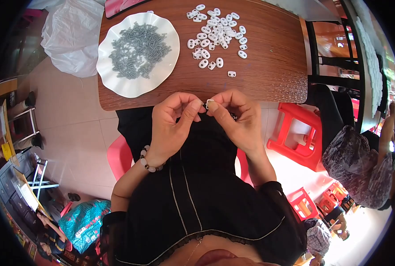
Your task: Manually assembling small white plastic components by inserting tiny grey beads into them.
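Just off the table's near edge, my two hands meet fingertip to fingertip. My right hand [236, 116] pinches a small white plastic piece [209, 104] between thumb and forefinger; it resembles the two-hole cord locks on the table, mostly covered by the thumb. My left hand [176, 119] is closed in a pinch right beside it, and whatever its fingertips hold is too small to make out. Beyond my hands lies a loose pile of white two-hole cord locks [218, 31], with a single one [231, 74] nearer to me. A white wavy-rimmed plate [167, 66] carries many small grey springs [137, 48].
The brown wooden table [268, 57] ends just before my lap. A white plastic bag [71, 35] hangs by its left side, and a pink object [122, 6] lies at the far left corner. Red stools [295, 133] and a seated person [357, 164] are at the right.
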Available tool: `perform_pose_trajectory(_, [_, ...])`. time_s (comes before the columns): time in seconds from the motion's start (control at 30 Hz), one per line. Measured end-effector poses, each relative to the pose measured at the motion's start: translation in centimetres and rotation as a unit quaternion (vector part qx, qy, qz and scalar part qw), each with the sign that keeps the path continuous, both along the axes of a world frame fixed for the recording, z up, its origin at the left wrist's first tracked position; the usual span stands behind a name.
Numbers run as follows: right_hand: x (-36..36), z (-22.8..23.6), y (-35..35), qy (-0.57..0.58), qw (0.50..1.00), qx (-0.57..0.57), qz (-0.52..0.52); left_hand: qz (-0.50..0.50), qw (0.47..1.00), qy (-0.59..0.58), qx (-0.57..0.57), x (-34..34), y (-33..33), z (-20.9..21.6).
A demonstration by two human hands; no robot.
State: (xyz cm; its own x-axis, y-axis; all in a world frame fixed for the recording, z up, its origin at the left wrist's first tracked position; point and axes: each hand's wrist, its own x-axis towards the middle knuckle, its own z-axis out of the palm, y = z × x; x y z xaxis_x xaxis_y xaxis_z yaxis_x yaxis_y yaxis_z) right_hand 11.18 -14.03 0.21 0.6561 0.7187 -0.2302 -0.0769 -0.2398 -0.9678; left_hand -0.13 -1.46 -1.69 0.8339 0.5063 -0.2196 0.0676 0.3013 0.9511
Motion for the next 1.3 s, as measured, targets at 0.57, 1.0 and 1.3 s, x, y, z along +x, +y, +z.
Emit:
perform_pose_trajectory(0.57, [-0.2,0.0,0.2,-0.014,1.0,0.001,0.006,0.013,0.999,-0.007,0.047,0.0,-0.2,-0.3])
perform_pose_trajectory(1.0, [-0.3,-0.6,0.3,0.041,0.999,0.013,0.014,-0.003,0.999,0.008,0.038,-0.3,-0.2,-0.4])
perform_pose_trajectory(1.3, [-0.5,-1.0,0.4,0.063,0.998,0.025,0.004,0.003,1.0,0.003,0.022,-0.3,-0.4,-0.8])
